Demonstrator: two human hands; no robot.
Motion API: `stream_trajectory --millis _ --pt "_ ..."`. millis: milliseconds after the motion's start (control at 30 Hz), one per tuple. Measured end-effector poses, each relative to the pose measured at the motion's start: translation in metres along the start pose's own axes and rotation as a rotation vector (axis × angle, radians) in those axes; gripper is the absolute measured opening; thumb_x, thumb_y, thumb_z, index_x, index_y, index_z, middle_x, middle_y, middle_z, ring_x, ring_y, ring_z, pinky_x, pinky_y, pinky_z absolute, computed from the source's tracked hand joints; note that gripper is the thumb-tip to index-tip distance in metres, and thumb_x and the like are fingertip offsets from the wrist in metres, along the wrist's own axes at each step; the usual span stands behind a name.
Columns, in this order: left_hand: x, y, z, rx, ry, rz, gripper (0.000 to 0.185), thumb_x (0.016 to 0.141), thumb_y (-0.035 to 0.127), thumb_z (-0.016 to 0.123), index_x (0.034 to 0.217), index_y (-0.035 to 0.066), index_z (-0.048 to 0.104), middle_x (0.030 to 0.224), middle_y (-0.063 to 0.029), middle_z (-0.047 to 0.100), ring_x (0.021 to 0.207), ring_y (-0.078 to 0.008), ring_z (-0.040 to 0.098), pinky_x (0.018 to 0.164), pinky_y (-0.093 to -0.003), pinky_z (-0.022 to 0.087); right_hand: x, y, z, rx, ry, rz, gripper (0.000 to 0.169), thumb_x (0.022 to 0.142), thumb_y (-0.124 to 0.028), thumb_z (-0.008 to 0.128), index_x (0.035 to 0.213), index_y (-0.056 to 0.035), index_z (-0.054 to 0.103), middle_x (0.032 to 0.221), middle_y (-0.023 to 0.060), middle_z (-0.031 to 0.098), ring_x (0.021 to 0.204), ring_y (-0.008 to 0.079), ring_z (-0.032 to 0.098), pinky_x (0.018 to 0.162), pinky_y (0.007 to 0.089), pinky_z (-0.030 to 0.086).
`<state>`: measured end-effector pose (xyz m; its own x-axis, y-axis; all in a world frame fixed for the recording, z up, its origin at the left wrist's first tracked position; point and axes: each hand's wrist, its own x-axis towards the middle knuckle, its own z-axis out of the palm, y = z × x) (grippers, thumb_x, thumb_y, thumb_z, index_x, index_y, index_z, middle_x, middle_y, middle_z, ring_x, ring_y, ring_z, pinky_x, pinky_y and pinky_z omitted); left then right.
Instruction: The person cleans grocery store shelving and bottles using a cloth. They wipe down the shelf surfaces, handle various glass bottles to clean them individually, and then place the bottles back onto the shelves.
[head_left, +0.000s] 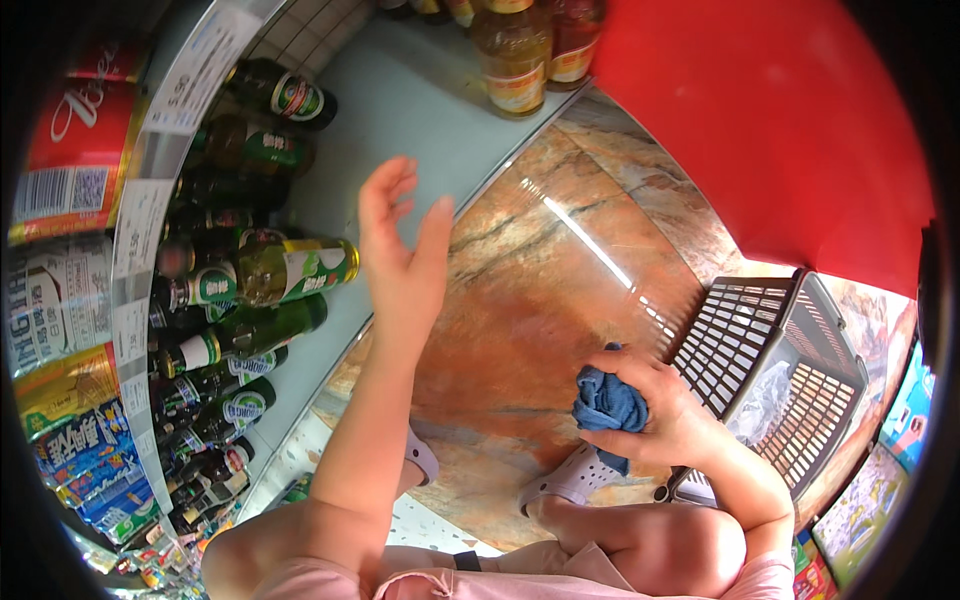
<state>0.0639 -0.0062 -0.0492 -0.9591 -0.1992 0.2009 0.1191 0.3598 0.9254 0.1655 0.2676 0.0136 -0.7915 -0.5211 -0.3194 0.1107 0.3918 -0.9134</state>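
Note:
My left hand (405, 232) is raised with thumb and fingers apart, holding nothing, over the front part of a grey shelf (397, 82). Just left of it, a beer bottle with a green and white label (300, 270) stands on the shelf among several green and brown bottles (240, 337). A crumpled blue cloth (611, 405) is gripped in my right hand (667, 409), above the floor and near my light purple clog (566, 476).
Clear glass bottles with orange and white labels (514, 64) stand at the shelf's far end, beside a large red panel (765, 112). A grey plastic basket (795, 390) holding a clear plastic bag (761, 405) is on the marbled floor (510, 322). Price tags (142, 217) line the upper shelf edge.

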Motion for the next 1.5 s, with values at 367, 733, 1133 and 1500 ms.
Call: stream_trajectory --millis 367,733,1133,1500 --pt "0.108 -0.028 0.112 -0.178 -0.112 0.028 0.09 0.074 0.004 0.085 0.147 0.002 0.033 0.141 -0.0183 0.052 0.128 -0.0283 0.054 0.107 -0.0382 0.043 -0.007 0.019 0.004 -0.018 0.068 0.011 0.061 0.075 -0.018 0.084 0.129 -0.0073 0.058 0.11 0.016 0.064 0.103 0.0373 0.065 0.087 0.0415 0.054" --pt "0.161 -0.064 0.072 -0.173 0.122 -0.028 0.077 0.078 0.003 0.082 0.14 -0.003 0.036 0.127 -0.0158 0.059 0.114 -0.0229 0.059 0.101 -0.0329 0.046 -0.009 0.022 0.0 -0.027 0.037 0.05 0.061 0.075 -0.022 0.083 0.129 -0.009 0.058 0.111 0.0177 0.064 0.102 0.0396 0.065 0.087 0.0432 0.055" --pt "0.299 -0.138 0.041 -0.186 0.263 -0.003 0.094 0.073 0.009 0.089 0.146 -0.003 0.032 0.137 -0.0161 0.054 0.121 -0.0264 0.057 0.103 -0.0362 0.047 -0.004 0.011 -0.009 -0.07 -0.001 0.146 0.057 0.077 -0.026 0.083 0.128 -0.0111 0.06 0.111 0.0168 0.063 0.094 0.0398 0.067 0.08 0.0444 0.057" --pt "0.114 -0.03 0.073 -0.498 0.232 -0.37 0.093 0.088 0.022 0.08 0.155 -0.004 0.021 0.159 -0.0166 0.029 0.148 -0.0234 0.027 0.122 -0.0373 0.018 0.0 0.012 -0.005 -0.126 0.007 0.081 0.06 0.074 -0.021 0.085 0.127 -0.0079 0.061 0.117 0.0215 0.063 0.108 0.0426 0.065 0.09 0.0444 0.056"
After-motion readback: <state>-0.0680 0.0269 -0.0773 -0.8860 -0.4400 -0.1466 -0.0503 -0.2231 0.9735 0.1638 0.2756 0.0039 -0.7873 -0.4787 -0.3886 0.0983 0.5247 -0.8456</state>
